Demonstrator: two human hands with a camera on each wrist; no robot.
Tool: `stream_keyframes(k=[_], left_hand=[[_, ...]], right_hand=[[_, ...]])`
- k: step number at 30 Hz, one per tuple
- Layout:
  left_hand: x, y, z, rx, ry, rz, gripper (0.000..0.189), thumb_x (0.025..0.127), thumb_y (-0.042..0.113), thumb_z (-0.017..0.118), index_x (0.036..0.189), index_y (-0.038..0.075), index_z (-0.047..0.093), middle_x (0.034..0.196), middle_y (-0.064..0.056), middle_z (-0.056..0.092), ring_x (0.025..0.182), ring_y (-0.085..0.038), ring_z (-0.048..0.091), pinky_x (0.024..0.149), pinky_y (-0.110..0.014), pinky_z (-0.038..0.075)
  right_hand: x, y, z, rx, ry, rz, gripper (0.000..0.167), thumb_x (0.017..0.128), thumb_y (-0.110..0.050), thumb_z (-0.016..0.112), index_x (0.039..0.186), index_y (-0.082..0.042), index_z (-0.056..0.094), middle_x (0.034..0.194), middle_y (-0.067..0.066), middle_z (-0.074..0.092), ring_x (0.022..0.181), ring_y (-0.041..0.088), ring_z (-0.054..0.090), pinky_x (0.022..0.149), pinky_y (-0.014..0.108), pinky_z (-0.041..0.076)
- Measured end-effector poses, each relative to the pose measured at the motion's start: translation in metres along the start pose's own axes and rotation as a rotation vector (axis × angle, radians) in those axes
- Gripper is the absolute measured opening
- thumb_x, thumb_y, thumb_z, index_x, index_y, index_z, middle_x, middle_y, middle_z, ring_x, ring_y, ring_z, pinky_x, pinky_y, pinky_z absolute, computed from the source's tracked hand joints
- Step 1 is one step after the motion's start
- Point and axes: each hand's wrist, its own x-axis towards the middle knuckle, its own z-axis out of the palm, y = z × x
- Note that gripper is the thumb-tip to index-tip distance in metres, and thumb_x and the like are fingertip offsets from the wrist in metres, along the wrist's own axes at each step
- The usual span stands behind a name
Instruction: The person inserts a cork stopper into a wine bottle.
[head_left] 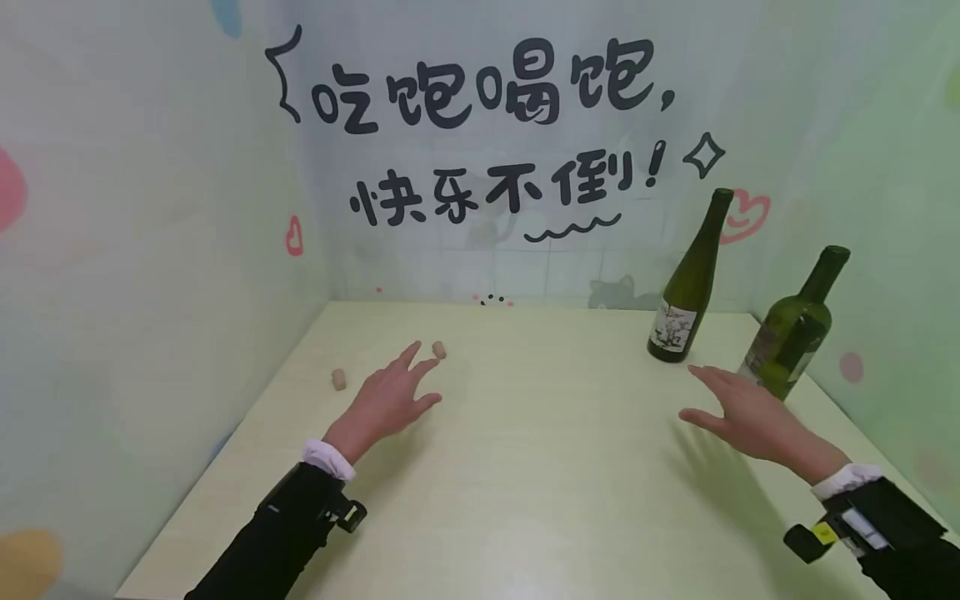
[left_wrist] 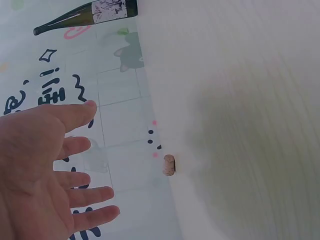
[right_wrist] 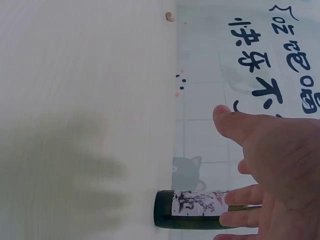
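Note:
My left hand [head_left: 388,402] hovers over the left part of the table with its fingers spread, holding nothing. One cork [head_left: 439,350] stands just beyond its fingertips; a second cork [head_left: 339,380] is to its left. On the right, my right hand [head_left: 757,417] is held above the table, fingers extended and nothing in them. Close to it are two green wine bottles: a slim labelled bottle [head_left: 682,304] upright beyond the fingertips, and a wider bottle [head_left: 791,337] behind the hand, its lower part partly covered. The right wrist view shows the slim bottle [right_wrist: 197,209] partly behind the fingers.
The pale table [head_left: 540,467] is bounded by a back wall [head_left: 465,271] with dark lettering and by side walls on the left and right. Dark devices are strapped on both wrists, over the sleeves.

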Motion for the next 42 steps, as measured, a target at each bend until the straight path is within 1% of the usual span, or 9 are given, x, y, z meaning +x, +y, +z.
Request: stream_keyframes(k=[12,17,20,24,29,33,37,40,42], left_hand=[[0.016,-0.004,0.008,-0.008,0.075,-0.076,0.054,0.098,0.032,0.072,0.145,0.009,0.058,0.151,-0.024,0.049,0.127,-0.042,0.059,0.085,-0.058,0.057],[0.031,-0.006,0.011,-0.075,0.091,-0.108,0.032,0.100,0.029,0.069,0.130,0.018,0.065,0.145,-0.021,0.055,0.112,-0.039,0.065,0.075,-0.054,0.058],[0.043,-0.010,0.015,-0.106,0.102,-0.139,0.034,0.101,0.029,0.067,0.132,0.015,0.065,0.142,-0.021,0.057,0.114,-0.039,0.064,0.079,-0.056,0.057],[0.058,-0.017,0.025,-0.120,0.098,-0.175,0.050,0.102,0.029,0.065,0.145,0.005,0.056,0.141,-0.024,0.056,0.118,-0.042,0.063,0.084,-0.060,0.055],[0.073,-0.022,0.038,-0.115,0.081,-0.206,0.048,0.103,0.028,0.058,0.144,0.003,0.056,0.136,-0.026,0.058,0.112,-0.043,0.064,0.084,-0.061,0.055],[0.087,-0.021,0.044,-0.109,0.086,-0.230,0.044,0.104,0.025,0.052,0.141,0.001,0.059,0.132,-0.025,0.060,0.109,-0.042,0.064,0.084,-0.061,0.055],[0.100,-0.020,0.050,-0.111,0.053,-0.262,0.046,0.104,0.027,0.056,0.142,0.001,0.058,0.132,-0.026,0.059,0.112,-0.042,0.062,0.087,-0.060,0.054],[0.107,-0.022,0.056,-0.122,0.030,-0.315,0.048,0.104,0.029,0.059,0.143,0.002,0.057,0.133,-0.025,0.058,0.115,-0.042,0.060,0.090,-0.059,0.052],[0.111,-0.024,0.061,-0.131,0.028,-0.345,0.048,0.104,0.030,0.060,0.143,0.002,0.057,0.134,-0.026,0.057,0.117,-0.044,0.059,0.092,-0.059,0.051]], right_hand=[[-0.013,0.021,-0.024,-0.012,0.108,0.142,0.067,0.104,-0.042,0.062,0.140,0.013,0.051,0.133,0.041,0.055,0.119,0.059,0.053,0.088,0.071,0.048],[-0.019,0.031,-0.032,0.007,0.165,0.195,0.065,0.105,-0.041,0.060,0.137,0.015,0.053,0.130,0.043,0.055,0.114,0.060,0.054,0.085,0.071,0.048],[-0.023,0.035,-0.033,0.010,0.197,0.212,0.066,0.105,-0.043,0.060,0.135,0.016,0.054,0.127,0.043,0.056,0.107,0.058,0.059,0.078,0.067,0.052],[-0.029,0.039,-0.033,0.003,0.222,0.224,0.066,0.104,-0.043,0.061,0.132,0.017,0.055,0.122,0.042,0.058,0.096,0.054,0.064,0.065,0.061,0.056],[-0.037,0.046,-0.033,0.008,0.214,0.255,0.069,0.104,-0.043,0.060,0.132,0.019,0.053,0.124,0.043,0.057,0.095,0.053,0.065,0.062,0.058,0.056],[-0.043,0.055,-0.036,0.018,0.219,0.285,0.071,0.105,-0.045,0.057,0.133,0.020,0.051,0.121,0.043,0.058,0.086,0.049,0.068,0.053,0.049,0.053],[-0.048,0.061,-0.037,0.027,0.231,0.324,0.068,0.106,-0.046,0.054,0.134,0.016,0.051,0.098,0.034,0.067,0.070,0.037,0.067,0.043,0.039,0.043],[-0.049,0.063,-0.034,0.040,0.255,0.348,0.070,0.105,-0.047,0.055,0.135,0.016,0.049,0.100,0.030,0.061,0.069,0.034,0.065,0.042,0.038,0.041],[-0.050,0.065,-0.032,0.047,0.275,0.359,0.073,0.105,-0.046,0.057,0.134,0.019,0.046,0.107,0.034,0.057,0.072,0.038,0.064,0.042,0.038,0.041]])
